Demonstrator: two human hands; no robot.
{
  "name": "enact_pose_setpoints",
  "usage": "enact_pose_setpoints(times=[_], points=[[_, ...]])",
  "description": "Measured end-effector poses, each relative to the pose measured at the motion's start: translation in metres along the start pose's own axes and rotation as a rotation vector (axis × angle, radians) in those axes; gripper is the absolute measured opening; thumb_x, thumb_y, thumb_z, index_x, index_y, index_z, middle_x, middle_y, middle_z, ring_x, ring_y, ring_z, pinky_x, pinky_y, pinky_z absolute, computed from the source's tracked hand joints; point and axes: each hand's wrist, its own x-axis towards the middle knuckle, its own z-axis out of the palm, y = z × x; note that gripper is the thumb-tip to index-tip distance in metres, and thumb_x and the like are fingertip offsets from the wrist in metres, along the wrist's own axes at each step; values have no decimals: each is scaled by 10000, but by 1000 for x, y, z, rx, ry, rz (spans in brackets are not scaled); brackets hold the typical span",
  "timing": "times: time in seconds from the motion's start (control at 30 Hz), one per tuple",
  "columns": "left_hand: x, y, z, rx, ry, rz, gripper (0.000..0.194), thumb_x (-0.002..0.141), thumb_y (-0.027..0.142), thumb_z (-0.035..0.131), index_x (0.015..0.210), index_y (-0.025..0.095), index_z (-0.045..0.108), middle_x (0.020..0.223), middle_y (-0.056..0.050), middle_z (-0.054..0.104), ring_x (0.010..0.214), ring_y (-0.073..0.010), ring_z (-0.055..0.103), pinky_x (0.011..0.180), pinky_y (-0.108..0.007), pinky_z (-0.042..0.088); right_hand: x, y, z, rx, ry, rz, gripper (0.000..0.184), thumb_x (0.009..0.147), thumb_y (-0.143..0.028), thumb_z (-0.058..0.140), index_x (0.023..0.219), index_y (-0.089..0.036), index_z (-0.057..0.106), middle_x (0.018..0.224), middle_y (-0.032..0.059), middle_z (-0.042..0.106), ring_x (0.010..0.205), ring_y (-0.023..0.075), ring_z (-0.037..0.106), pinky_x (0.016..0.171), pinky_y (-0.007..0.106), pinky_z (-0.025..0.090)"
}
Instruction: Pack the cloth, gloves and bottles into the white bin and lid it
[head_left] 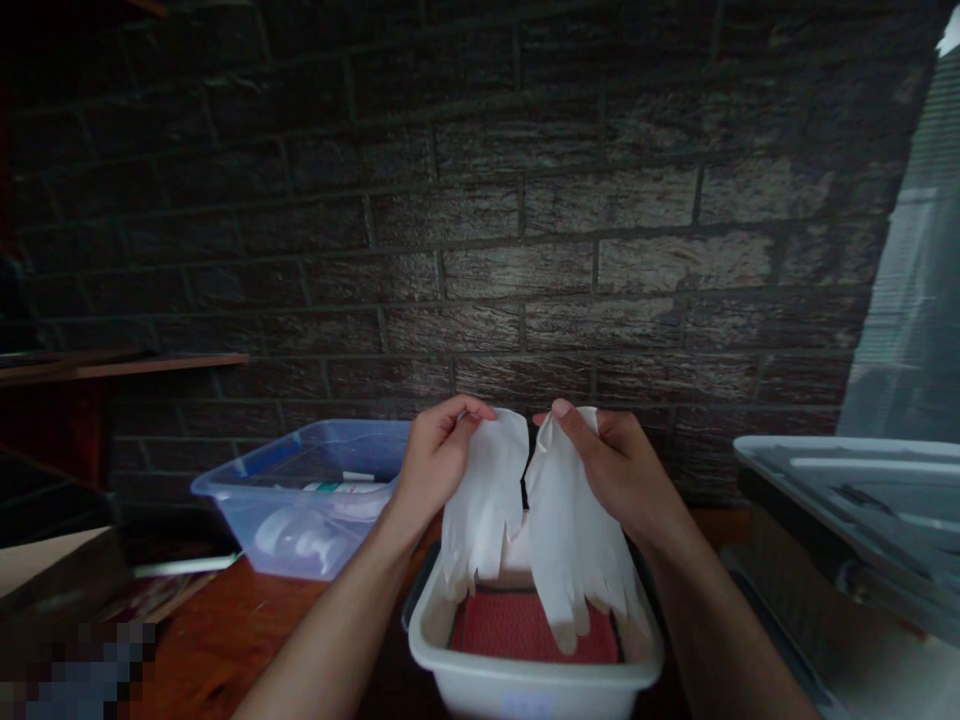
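Two white disposable gloves hang side by side, one from each of my hands, fingers pointing down. My left hand [446, 440] pinches the cuff of the left glove [486, 490] between thumb and fingers. The cuff of the right glove [574, 530] is gripped by my right hand [611, 460], its thumb pressed on the upper edge. Beneath both gloves stands a white plastic bin [540, 672], and their fingertips dangle over its opening. A red textured item [499, 625] lies inside the bin, partly hidden by the gloves.
A translucent blue tub [240, 500] with bottles in it stands at left on the wooden table [217, 620]. A lidded storage box [847, 540] is at right. An open cardboard box [60, 570] and a shelf [127, 368] are far left. A dark brick wall [480, 230] rises behind.
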Motion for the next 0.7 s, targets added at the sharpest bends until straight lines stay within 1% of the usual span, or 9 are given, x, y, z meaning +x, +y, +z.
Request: enact_pose_setpoints(times=[0.07,0.17,0.27,0.37,0.4,0.47,0.57,0.63,0.7], points=[[-1,1,1,-59,-78,-28,228,898,240,573,895,199,797,908,-54,770,878,-226,659,795,-284,448,-1,-1,0,30,-69,43,486,934,-604,606,813,-155,747,698,25,673,597,152,546,548,266,380],[-5,3,5,-264,-190,-113,270,901,316,590,996,186,807,1050,-96,777,974,-270,673,836,-322,478,-3,-5,-1,90,-120,83,460,904,-583,659,771,-147,720,687,24,655,548,126,485,513,259,340],[-9,6,9,-452,-275,-183,382,895,456,632,1114,183,787,1173,-129,752,1031,-302,680,877,-358,503,-3,-8,0,153,-154,64,436,883,-566,693,771,-146,713,694,24,662,553,122,494,522,255,357],[-11,12,8,-521,-394,-192,604,836,609,686,1275,195,713,1236,-138,720,1058,-313,683,877,-361,519,-2,-8,2,200,-137,41,385,859,-533,736,836,-149,730,718,24,687,577,130,540,543,253,397],[-12,14,7,-525,-442,-183,665,800,625,723,1313,204,685,1249,-135,710,1072,-315,680,879,-359,522,-1,-7,2,208,-124,35,372,850,-521,750,861,-150,738,725,25,695,585,134,555,549,253,411],[-14,20,6,-498,-530,-164,718,732,550,827,1347,228,649,1261,-119,698,1091,-308,670,891,-350,525,1,-3,3,206,-101,16,355,836,-501,770,899,-152,753,750,33,717,605,144,585,563,258,439],[-16,25,8,-407,-580,-162,663,698,337,898,1307,242,652,1201,-86,707,1050,-270,666,882,-329,525,3,1,4,171,-71,-18,335,818,-476,794,892,-151,759,788,52,746,639,159,621,583,264,465],[-17,26,11,-381,-558,-195,504,764,318,855,1228,224,681,1100,-72,723,954,-235,671,819,-307,526,3,3,4,162,-53,-23,333,803,-464,810,886,-147,754,791,61,754,639,164,629,577,266,469],[-17,25,15,-382,-515,-238,328,850,364,778,1128,203,710,1005,-62,729,854,-201,664,741,-277,511,4,4,4,167,-37,-13,335,786,-455,826,887,-146,746,781,62,755,617,162,624,557,265,465]])
